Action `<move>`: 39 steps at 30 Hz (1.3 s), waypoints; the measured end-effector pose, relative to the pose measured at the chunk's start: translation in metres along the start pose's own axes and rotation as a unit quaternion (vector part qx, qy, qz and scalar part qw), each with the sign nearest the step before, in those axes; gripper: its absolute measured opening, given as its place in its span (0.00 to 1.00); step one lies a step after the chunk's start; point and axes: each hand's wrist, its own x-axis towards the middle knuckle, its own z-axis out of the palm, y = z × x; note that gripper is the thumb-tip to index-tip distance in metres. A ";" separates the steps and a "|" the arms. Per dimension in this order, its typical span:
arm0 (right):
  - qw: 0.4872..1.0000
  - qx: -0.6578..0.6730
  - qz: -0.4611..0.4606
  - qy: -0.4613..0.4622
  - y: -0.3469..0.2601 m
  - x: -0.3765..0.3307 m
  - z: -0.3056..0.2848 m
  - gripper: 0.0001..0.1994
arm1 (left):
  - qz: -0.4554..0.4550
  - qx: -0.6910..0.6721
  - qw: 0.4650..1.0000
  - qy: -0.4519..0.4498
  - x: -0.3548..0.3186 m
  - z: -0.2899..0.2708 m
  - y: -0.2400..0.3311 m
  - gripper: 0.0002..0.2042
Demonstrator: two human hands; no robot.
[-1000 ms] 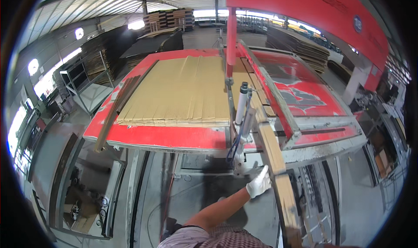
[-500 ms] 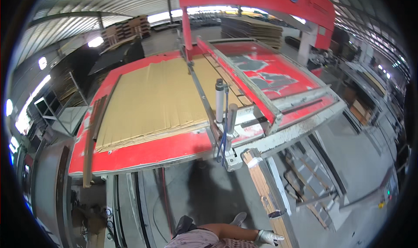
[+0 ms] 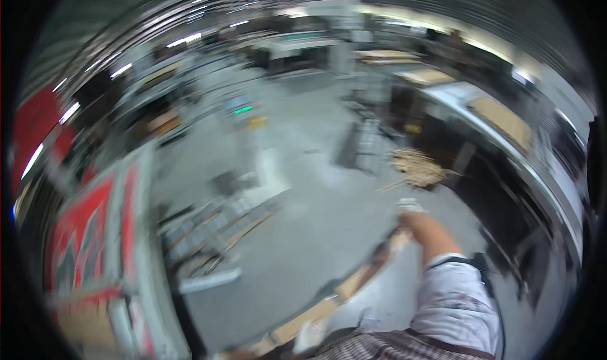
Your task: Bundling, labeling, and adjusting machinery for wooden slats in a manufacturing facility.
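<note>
Motion blur smears the whole picture. Wooden strips (image 3: 319,312), long and light brown, run slantwise from the lower edge up toward my right hand. My right arm reaches forward from the lower right, and my right hand (image 3: 410,205), in a pale glove, is just beyond the strips' upper end. My left hand (image 3: 310,336), gloved too, is at the lower edge beside the strips. Blur hides the fingers of both hands, so whether either grips the wood does not show. A dark section (image 3: 381,252) breaks the strips' colour near my right wrist.
To the left stands a red-and-grey machine table (image 3: 129,233). A low rack with wooden pieces (image 3: 218,230) is on the floor beside it. Ahead lies a pile of wood scraps (image 3: 417,167). A long workbench (image 3: 499,132) with brown panels borders the right side.
My view has swung far to the right. The red machine has shifted to the left edge, and the workbench and scrap pile have come into view. My right arm now stretches forward.
</note>
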 end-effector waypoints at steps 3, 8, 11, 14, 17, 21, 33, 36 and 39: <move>0.989 0.004 -0.098 -0.112 -0.066 -0.024 -0.010 0.30 | -0.275 -0.576 0.768 -0.055 0.032 -0.002 -0.007 0.19; 0.837 0.215 -0.439 0.246 -0.072 0.060 0.214 0.32 | -0.279 -0.447 0.835 -0.159 0.193 0.013 0.058 0.18; 0.865 0.231 -0.441 0.065 -0.007 0.016 0.227 0.30 | -0.266 -0.356 0.875 -0.193 0.264 0.034 0.078 0.18; 0.901 0.276 -0.331 -0.058 0.089 0.093 0.335 0.29 | -0.227 -0.243 0.911 -0.242 0.346 0.057 0.109 0.18; 0.897 0.403 -0.177 -0.035 0.234 0.098 0.322 0.34 | -0.202 -0.134 0.931 -0.273 0.421 0.082 0.103 0.19; 0.755 0.651 0.046 0.059 0.428 0.039 0.274 0.38 | -0.122 0.038 0.946 -0.298 0.532 0.122 0.100 0.20; 0.113 0.663 -0.364 0.645 0.721 -0.178 0.157 0.35 | -0.096 -0.153 0.911 -0.371 0.920 0.272 0.473 0.20; 0.326 0.527 -0.029 0.784 0.826 -0.176 0.153 0.25 | -0.112 -0.215 0.888 -0.391 0.958 0.330 0.600 0.18; 0.568 0.112 0.340 0.741 0.961 -0.143 0.104 0.15 | -0.100 -0.194 0.863 -0.455 0.979 0.378 0.682 0.17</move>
